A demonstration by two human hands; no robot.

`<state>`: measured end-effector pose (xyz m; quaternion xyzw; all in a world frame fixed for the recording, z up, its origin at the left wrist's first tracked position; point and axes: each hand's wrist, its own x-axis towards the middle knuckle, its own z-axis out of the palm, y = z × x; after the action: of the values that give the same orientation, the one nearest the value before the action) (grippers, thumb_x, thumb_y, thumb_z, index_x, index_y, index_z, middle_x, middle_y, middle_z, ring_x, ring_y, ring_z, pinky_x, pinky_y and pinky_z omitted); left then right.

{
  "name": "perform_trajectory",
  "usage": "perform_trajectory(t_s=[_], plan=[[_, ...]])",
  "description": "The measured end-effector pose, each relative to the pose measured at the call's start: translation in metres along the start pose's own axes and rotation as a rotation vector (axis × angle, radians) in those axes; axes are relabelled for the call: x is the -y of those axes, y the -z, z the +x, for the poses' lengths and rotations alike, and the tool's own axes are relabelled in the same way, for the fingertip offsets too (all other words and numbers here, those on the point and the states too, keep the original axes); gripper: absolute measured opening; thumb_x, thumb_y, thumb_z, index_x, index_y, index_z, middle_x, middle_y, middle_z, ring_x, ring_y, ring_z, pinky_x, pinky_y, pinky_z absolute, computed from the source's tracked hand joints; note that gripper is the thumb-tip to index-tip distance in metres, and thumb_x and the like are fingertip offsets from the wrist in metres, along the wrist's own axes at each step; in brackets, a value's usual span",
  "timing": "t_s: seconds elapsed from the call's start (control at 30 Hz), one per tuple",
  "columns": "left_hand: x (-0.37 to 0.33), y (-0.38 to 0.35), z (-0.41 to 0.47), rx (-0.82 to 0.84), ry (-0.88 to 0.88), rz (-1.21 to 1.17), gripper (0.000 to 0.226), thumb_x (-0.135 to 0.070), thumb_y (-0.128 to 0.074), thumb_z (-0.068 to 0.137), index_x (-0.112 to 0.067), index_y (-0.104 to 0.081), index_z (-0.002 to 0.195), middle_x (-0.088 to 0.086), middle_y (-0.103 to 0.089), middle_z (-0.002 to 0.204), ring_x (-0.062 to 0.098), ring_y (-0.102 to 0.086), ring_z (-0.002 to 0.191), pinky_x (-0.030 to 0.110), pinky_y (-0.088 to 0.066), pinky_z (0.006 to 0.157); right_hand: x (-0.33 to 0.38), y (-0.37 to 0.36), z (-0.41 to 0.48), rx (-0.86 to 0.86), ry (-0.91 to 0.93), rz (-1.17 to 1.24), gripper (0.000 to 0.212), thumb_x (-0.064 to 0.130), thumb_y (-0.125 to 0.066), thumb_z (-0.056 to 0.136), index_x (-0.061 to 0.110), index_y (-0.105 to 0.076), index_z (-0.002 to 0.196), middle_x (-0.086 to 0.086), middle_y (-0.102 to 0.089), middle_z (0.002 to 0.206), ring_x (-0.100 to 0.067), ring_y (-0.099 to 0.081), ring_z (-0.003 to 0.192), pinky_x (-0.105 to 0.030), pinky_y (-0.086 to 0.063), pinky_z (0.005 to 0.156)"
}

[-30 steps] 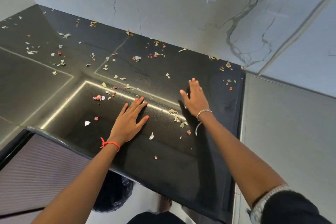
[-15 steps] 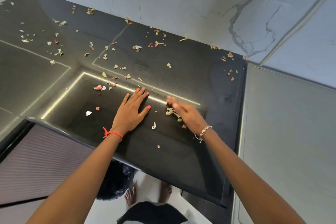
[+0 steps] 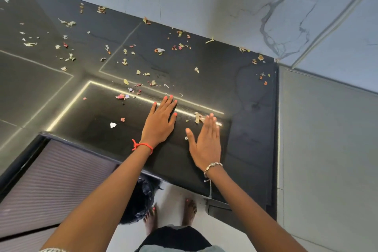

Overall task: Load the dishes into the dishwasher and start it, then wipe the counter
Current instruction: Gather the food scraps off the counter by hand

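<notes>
A glossy black counter [image 3: 204, 71] runs under a marble wall, littered with several small scraps of peel and paper [image 3: 159, 50]. My left hand [image 3: 160, 122] lies flat on the counter near its front edge, fingers straight and together. My right hand [image 3: 205, 143] stands on its edge just right of it, fingers straight, little-finger side down on the counter. A small heap of pale scraps [image 3: 198, 117] sits at its fingertips. No cloth or dishes are in view.
A black rubbish bag [image 3: 139, 200] sits on the floor below the counter edge, beside my bare feet [image 3: 189, 210]. A ribbed grey cabinet front [image 3: 51, 180] is at lower left. A tall grey panel [image 3: 327, 149] bounds the counter on the right.
My right hand has swept from the far right of the counter toward me and leftward, dragging scraps along, and now stands close beside my left hand. The left hand has stayed flat in place.
</notes>
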<state>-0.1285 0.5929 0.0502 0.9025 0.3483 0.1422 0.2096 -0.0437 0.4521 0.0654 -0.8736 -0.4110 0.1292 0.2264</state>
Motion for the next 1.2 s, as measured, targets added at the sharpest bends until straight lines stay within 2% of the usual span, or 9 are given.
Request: perform_trajectory(t_s=[0.13, 0.23, 0.37, 0.5, 0.73, 0.83, 0.93, 1.03, 1.2], plan=[[0.000, 0.000, 0.000, -0.009, -0.004, -0.006, 0.046, -0.020, -0.033, 0.101, -0.016, -0.028, 0.147, -0.003, -0.019, 0.155, 0.009, -0.008, 0.144, 0.032, -0.002, 0.118, 0.004, 0.005, 0.032, -0.046, 0.023, 0.205, 0.064, 0.043, -0.034, 0.097, 0.009, -0.015, 0.148, -0.003, -0.005, 0.158, -0.012, 0.001, 0.145, -0.026, -0.003, 0.117], [0.000, 0.000, 0.000, -0.017, -0.007, -0.003, 0.046, -0.018, -0.031, 0.101, -0.017, -0.028, 0.146, -0.003, -0.020, 0.155, 0.009, -0.008, 0.144, 0.032, -0.002, 0.118, -0.002, 0.008, 0.059, 0.018, 0.064, 0.158, 0.056, 0.037, -0.033, 0.099, 0.010, -0.022, 0.147, -0.002, -0.011, 0.157, -0.013, -0.003, 0.145, -0.024, -0.002, 0.116], [0.002, -0.001, 0.001, -0.021, -0.014, 0.008, 0.045, -0.017, -0.030, 0.101, -0.015, -0.029, 0.146, -0.002, -0.020, 0.155, 0.010, -0.009, 0.145, 0.032, -0.002, 0.117, 0.002, 0.003, 0.067, 0.188, 0.288, 0.005, 0.048, 0.030, -0.032, 0.101, 0.014, -0.028, 0.146, 0.001, -0.019, 0.155, -0.012, -0.008, 0.145, -0.030, -0.003, 0.119], [0.002, -0.002, 0.000, -0.015, -0.022, 0.013, 0.045, -0.017, -0.030, 0.101, -0.014, -0.029, 0.146, 0.000, -0.020, 0.155, 0.011, -0.009, 0.145, 0.032, -0.001, 0.117, 0.003, 0.003, 0.046, 0.284, 0.421, 0.042, 0.043, 0.021, -0.032, 0.102, 0.012, -0.031, 0.144, 0.000, -0.022, 0.154, -0.009, -0.012, 0.144, -0.016, 0.002, 0.113], [0.002, -0.001, 0.000, -0.012, -0.026, -0.010, 0.046, -0.017, -0.030, 0.101, -0.013, -0.029, 0.146, 0.001, -0.021, 0.155, 0.012, -0.010, 0.145, 0.034, -0.002, 0.117, -0.015, 0.012, -0.006, 0.330, 0.570, -0.005, 0.049, 0.029, -0.043, 0.097, 0.015, -0.033, 0.143, 0.001, -0.020, 0.154, -0.004, -0.003, 0.141, -0.019, 0.005, 0.115], [0.003, -0.002, 0.000, -0.007, -0.021, -0.017, 0.046, -0.017, -0.031, 0.100, -0.013, -0.030, 0.146, 0.001, -0.021, 0.155, 0.012, -0.010, 0.145, 0.035, -0.002, 0.118, -0.023, 0.014, -0.021, 0.328, 0.604, -0.089, 0.049, 0.029, -0.031, 0.098, 0.015, -0.031, 0.144, 0.000, -0.019, 0.154, -0.007, -0.002, 0.141, -0.023, 0.004, 0.115], [0.003, -0.002, 0.001, -0.003, -0.025, -0.023, 0.046, -0.019, -0.031, 0.101, -0.013, -0.030, 0.146, 0.001, -0.022, 0.155, 0.013, -0.011, 0.145, 0.035, -0.002, 0.118, -0.033, 0.012, -0.035, 0.270, 0.607, -0.113, 0.045, 0.016, -0.030, 0.097, 0.008, -0.040, 0.139, -0.007, -0.032, 0.149, -0.014, -0.014, 0.139, -0.032, -0.012, 0.115], [0.003, -0.002, 0.001, 0.007, -0.026, -0.029, 0.046, -0.020, -0.030, 0.101, -0.013, -0.030, 0.146, 0.000, -0.021, 0.155, 0.013, -0.010, 0.145, 0.035, -0.001, 0.117, -0.039, 0.011, -0.045, 0.102, 0.590, -0.107, 0.054, -0.011, -0.045, 0.074, 0.003, -0.058, 0.124, -0.010, -0.053, 0.135, -0.022, -0.046, 0.127, -0.036, -0.041, 0.101], [0.002, -0.001, 0.000, 0.005, -0.018, -0.109, 0.043, -0.020, -0.032, 0.101, -0.011, -0.035, 0.144, 0.002, -0.025, 0.154, 0.013, -0.014, 0.144, 0.032, -0.002, 0.117, -0.037, 0.010, -0.044, -0.135, 0.568, -0.081, 0.041, -0.019, -0.071, 0.057, -0.001, -0.072, 0.094, -0.014, -0.070, 0.104, -0.023, -0.069, 0.093, -0.025, -0.045, 0.091]])
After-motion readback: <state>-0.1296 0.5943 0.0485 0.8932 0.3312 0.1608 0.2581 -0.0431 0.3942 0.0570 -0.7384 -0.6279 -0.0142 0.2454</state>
